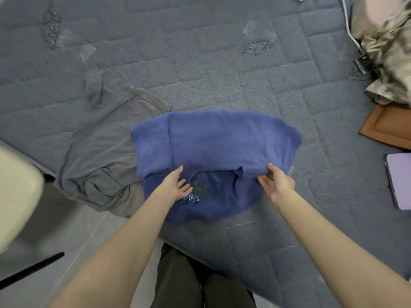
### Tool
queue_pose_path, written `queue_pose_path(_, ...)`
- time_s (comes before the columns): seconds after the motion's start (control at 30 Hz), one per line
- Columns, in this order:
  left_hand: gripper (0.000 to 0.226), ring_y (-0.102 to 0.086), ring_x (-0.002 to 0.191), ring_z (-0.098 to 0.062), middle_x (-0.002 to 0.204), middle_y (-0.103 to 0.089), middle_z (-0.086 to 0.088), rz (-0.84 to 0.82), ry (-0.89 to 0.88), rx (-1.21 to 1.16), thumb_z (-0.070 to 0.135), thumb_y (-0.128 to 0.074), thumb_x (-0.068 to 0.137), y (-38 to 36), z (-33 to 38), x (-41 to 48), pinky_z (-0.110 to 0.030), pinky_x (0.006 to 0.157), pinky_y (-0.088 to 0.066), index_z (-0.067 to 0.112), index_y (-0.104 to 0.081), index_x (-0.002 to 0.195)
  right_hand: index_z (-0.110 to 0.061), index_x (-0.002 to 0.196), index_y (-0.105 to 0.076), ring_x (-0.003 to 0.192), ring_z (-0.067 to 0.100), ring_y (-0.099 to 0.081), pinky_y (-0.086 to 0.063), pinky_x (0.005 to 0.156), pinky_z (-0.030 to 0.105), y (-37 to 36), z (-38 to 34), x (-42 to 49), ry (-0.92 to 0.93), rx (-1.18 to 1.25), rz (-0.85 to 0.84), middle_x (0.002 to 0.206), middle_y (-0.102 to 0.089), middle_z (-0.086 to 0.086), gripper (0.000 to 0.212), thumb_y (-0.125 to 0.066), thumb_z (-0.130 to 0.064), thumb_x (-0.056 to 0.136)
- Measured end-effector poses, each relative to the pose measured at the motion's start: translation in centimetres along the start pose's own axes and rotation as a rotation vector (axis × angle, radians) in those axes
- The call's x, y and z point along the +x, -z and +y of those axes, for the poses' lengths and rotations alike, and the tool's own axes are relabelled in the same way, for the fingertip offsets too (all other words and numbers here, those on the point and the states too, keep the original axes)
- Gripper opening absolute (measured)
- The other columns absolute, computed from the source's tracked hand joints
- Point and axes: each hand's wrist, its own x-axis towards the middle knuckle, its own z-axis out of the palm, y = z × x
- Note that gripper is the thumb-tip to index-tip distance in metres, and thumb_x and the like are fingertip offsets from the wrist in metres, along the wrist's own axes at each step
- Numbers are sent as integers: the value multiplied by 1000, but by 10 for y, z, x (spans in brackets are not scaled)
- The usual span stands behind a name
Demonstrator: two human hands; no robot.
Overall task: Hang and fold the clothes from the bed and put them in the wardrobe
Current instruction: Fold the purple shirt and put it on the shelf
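A blue knitted sweater point(213, 143) lies on the grey quilted bed point(200, 63) near its front edge. Its upper half is folded down over the lower half, where a small embroidered motif shows. My left hand point(176, 185) rests on the lower layer with relaxed fingers, its thumb touching the folded edge. My right hand point(275, 182) pinches the folded edge at the right, thumb on top of the fabric and fingers below it.
A grey garment point(95, 156) lies crumpled left of the sweater, hanging over the bed's edge. At the right are a camouflage garment point(387, 63), a brown folded item point(389, 127) and a lilac flat case point(400, 181). Tiled floor point(73, 236) lies lower left.
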Motion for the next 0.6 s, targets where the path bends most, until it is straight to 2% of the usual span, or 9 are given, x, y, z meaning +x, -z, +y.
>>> queue_pose_path(0.13,50,-49,124,-11,136,-53,8,35,-47,92,41,-62,90,-1,-11,11,-35,104,-31,17,-51,132,-7,96,-60,67,16,-70,-59,70,27,12,-2,-10,-55,137,-174,80,-68,6,8,-62,-4,89)
queue_pose_path(0.2,57,-53,112,-10,127,-56,7,106,-95,116,43,-66,86,0,-15,17,-31,99,-34,18,-50,134,-9,93,-62,66,13,-72,-60,64,25,17,-2,-15,-77,177,-261,75,-72,4,7,-64,-5,88)
queue_pose_path(0.27,61,-52,106,-12,122,-54,4,134,-131,104,42,-68,85,2,-16,20,-30,94,-38,17,-46,135,-11,95,-64,70,12,-73,-60,70,25,20,-2,-21,-107,189,-335,76,-74,2,8,-66,-8,87)
queue_pose_path(0.33,56,-51,115,-17,131,-52,1,90,-176,97,36,-67,87,4,-19,16,-30,92,-39,15,-46,134,-11,96,-66,76,11,-73,-57,82,26,24,-1,-29,-138,195,-379,81,-75,1,10,-68,-12,86)
queue_pose_path(0.4,40,-55,106,-18,131,-55,-1,25,-240,85,32,-64,90,4,-21,8,-29,87,-41,17,-51,125,-12,94,-67,76,10,-73,-55,89,28,24,-1,-36,-146,209,-403,81,-74,0,9,-68,-15,87)
queue_pose_path(0.47,27,-62,91,-13,124,-61,1,-47,-333,56,30,-63,91,9,-26,-9,-25,77,-47,23,-55,115,-14,94,-67,75,9,-72,-58,82,27,29,-1,-45,-104,190,-433,79,-74,-3,7,-67,-18,88)
queue_pose_path(0.53,21,-69,84,-7,111,-69,7,-138,-456,13,28,-63,91,18,-28,-33,-20,64,-53,25,-59,112,-17,101,-66,81,8,-72,-59,75,23,34,-2,-56,-33,132,-484,84,-74,-5,12,-64,-22,91)
queue_pose_path(0.6,12,-70,82,-4,95,-73,12,-194,-554,-21,26,-62,92,31,-33,-64,-19,62,-55,27,-60,103,-20,112,-63,90,6,-71,-57,74,20,41,-3,-68,39,80,-532,94,-74,-7,20,-59,-26,93)
